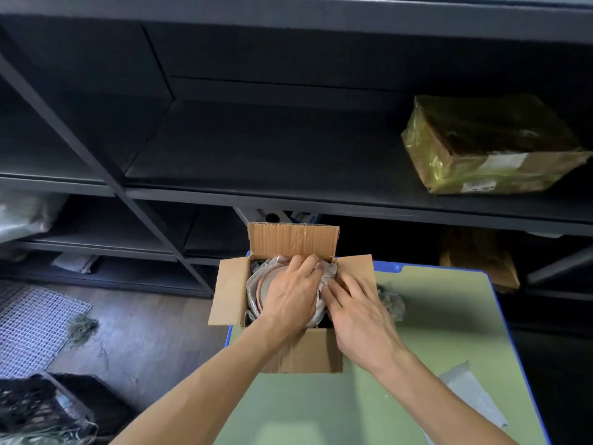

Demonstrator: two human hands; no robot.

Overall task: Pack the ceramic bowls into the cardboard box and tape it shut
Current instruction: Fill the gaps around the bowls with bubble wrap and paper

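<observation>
Box (305, 351) sits right on the far left corner of the green table (417, 364), all four flaps open. The back flap stands straight up, close to the dark shelf (288, 155) behind the box. The left flap hangs out past the table's blue edge over the floor, the right one lies out flat over the tabletop, and the near one is folded down toward the person. Inside the box there's a bowl (261, 292) lying flat in crinkly wrapping paper (329, 272), with just an arc of its round rim showing on the left side. It pretty much fills the opening, so there's hardly any gap to the walls. Left hand (290, 293) lies flat on top of the bowl, fingers mostly straight and close together, tips down near the back wall. Right hand (356, 316) is just beside it, fingers straight and a bit spread, pressing the paper down by the box's right wall. Neither one is pinching anything. Right of the box, a wad of crumpled paper (391, 303) sits on the table. Nearer the person than the box, the green top is open room, with a clear plastic bag (471, 396) by the right edge. Up and right of the box, a taped parcel (491, 146) sits on the shelf.
</observation>
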